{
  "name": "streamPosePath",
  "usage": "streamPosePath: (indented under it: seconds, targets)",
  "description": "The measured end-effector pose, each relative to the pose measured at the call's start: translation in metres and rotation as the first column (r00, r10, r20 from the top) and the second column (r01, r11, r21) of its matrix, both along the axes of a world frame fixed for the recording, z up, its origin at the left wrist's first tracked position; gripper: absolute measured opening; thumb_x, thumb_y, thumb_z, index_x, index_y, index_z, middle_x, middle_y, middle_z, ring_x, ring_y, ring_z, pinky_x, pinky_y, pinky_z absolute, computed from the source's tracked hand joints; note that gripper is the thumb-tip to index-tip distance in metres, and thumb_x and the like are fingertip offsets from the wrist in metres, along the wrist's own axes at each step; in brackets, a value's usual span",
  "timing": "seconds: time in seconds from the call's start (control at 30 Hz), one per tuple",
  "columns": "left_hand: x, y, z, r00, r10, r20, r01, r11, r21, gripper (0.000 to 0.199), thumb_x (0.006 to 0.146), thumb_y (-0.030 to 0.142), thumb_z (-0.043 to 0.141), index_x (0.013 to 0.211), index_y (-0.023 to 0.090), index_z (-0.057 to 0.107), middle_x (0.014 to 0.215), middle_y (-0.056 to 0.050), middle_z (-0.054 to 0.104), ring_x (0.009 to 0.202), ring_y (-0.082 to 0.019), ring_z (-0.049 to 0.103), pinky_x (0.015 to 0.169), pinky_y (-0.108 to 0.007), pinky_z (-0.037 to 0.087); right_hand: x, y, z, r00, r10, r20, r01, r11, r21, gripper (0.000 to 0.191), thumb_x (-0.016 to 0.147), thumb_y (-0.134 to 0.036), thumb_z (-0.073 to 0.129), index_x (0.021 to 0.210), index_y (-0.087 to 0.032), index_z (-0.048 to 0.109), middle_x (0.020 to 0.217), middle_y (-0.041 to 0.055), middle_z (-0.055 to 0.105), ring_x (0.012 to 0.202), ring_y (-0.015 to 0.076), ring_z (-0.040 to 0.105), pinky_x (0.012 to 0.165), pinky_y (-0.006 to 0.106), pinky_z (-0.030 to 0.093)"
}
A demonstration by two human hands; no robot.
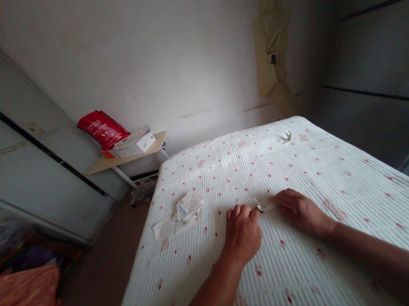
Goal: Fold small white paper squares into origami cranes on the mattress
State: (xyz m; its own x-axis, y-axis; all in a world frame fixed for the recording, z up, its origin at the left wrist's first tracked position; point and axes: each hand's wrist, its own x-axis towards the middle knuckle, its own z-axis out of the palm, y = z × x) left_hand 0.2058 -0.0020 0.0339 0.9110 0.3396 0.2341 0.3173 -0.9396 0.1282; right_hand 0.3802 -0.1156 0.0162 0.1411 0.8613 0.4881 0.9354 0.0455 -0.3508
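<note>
- Small white tab (pixel 264 207) lies on our bed (pixel 352 191), centre frame, between our hands, long axis left-right.
- Our left hand (pixel 243 232) curls, pinching its left end.
- Our right hand (pixel 298 210) lies flat, fingers pressing the tab's right end.
- Paper scraps (pixel 179 213) sit left.

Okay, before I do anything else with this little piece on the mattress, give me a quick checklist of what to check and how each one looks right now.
1. Left hand pinching the small piece: ok, fingertips are closed at it.
2. Right hand steadying the white strip: ok, fingers lie flat on it.
3. What the small piece is: cannot tell, too small.
4. Mattress surface near the hands: ok, nothing else touches them.
5. Paper leaflets: ok, lying apart, to the left of the hands.
6. Torn spot near the far edge: not ok, the cover looks ripped.
</note>
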Motion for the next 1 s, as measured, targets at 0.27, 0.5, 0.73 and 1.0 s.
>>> streamPosePath:
  seconds: [0.27,0.5,0.73,1.0]
  targets:
    - [0.005,0.005,-0.006,0.996,0.013,0.091,-0.011,1.0,-0.02,0.033,0.079,0.016,0.047,0.11,0.022,0.056,0.091,-0.005,0.055,0.093,-0.022,0.044,0.079,-0.037,0.034,0.004,0.005,-0.004,0.986,0.054,-0.159,-0.029,0.987,0.156,0.023,0.084,-0.015,0.043,0.088,-0.018,0.065,0.081,0.0078,0.065,0.079,0.0189,0.06,0.07,0.033,0.052]
    - [0.006,0.005,-0.003,0.996,0.008,0.084,-0.008,1.0,0.008,0.028,0.079,0.021,0.052,0.106,0.025,0.059,0.089,-0.004,0.055,0.092,-0.022,0.044,0.077,-0.037,0.033,0.001,0.003,0.001,0.98,0.136,-0.146,-0.117,0.984,0.131,0.02,0.083,-0.015,0.047,0.086,-0.019,0.066,0.083,0.0076,0.064,0.077,0.0179,0.059,0.068,0.032,0.05]
    - [0.01,0.003,-0.002,0.997,0.038,0.07,-0.042,0.997,0.065,0.024,0.082,0.021,0.049,0.102,0.024,0.06,0.084,-0.004,0.054,0.089,-0.021,0.044,0.075,-0.038,0.033,-0.003,0.005,0.0,0.995,0.098,0.021,-0.099,0.993,0.065,0.025,0.084,-0.012,0.047,0.091,-0.021,0.068,0.087,0.0078,0.064,0.081,0.019,0.056,0.071,0.033,0.044]
    - [0.007,0.02,-0.006,0.982,0.017,0.187,-0.005,0.998,-0.063,0.027,0.075,0.018,0.055,0.099,0.026,0.065,0.088,-0.003,0.057,0.09,-0.019,0.047,0.079,-0.035,0.034,-0.008,0.011,0.003,0.99,0.028,0.136,-0.007,0.989,-0.146,0.021,0.084,-0.014,0.054,0.093,-0.025,0.069,0.089,0.0057,0.065,0.085,0.0195,0.053,0.073,0.032,0.039]
